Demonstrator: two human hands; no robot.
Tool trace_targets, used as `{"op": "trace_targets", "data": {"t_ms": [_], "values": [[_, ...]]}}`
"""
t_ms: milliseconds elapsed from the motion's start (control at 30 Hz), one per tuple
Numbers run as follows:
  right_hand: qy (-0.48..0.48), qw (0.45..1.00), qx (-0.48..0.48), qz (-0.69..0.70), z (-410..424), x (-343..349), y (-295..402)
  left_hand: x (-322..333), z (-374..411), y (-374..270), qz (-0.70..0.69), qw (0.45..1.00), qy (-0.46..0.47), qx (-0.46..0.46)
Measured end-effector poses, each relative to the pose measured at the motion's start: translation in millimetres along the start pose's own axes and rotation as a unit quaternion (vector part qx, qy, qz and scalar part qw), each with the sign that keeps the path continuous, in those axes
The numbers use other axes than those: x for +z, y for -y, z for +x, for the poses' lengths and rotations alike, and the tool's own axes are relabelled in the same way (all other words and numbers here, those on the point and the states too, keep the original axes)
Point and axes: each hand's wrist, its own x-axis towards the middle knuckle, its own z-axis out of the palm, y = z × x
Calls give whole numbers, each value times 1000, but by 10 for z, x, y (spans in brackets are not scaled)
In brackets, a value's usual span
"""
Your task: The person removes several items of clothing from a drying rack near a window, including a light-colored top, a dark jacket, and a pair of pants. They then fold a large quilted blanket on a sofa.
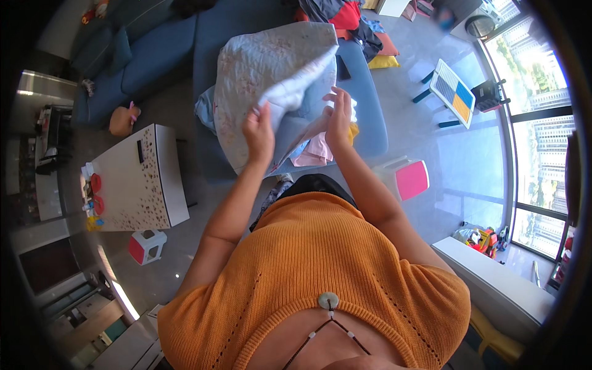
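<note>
A pale floral sheet or quilt [259, 60] is spread over the blue sofa seat [370, 111] before me, one side lifted and folded back to show a whitish underside. My left hand [260, 134] pinches the raised edge. My right hand [339, 120] is at the cloth's right part, fingers partly extended; whether they grip the fabric is unclear. Below and between my hands lies a pink garment [314, 151], partly covered by the sheet. A yellow cloth [354, 133] shows beside my right wrist. Light blue fabric [205, 108] pokes out at the sheet's left side.
A dark phone [342, 68] lies on the seat near piled clothes [340, 14]. To the left stands a white table [134, 185] with a black remote [140, 151]. Pink-and-white stools [411, 179] and a small building-block table [452, 95] are on the floor.
</note>
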Motion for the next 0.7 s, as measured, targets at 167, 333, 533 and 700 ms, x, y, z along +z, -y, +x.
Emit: {"op": "trace_targets", "data": {"t_ms": [167,333,533,700], "values": [[131,986,-1,101,-161,184,468,-81,492,-276,19,997,21,71],[83,981,-60,165,-72,462,569,241,112,-227,61,973,216,43],[6,991,-62,121,-46,498,502,289,-88,-237,-2,970,239,50],[-11,992,-35,124,-42,504,428,150,-123,-243,-12,944,331,12]]}}
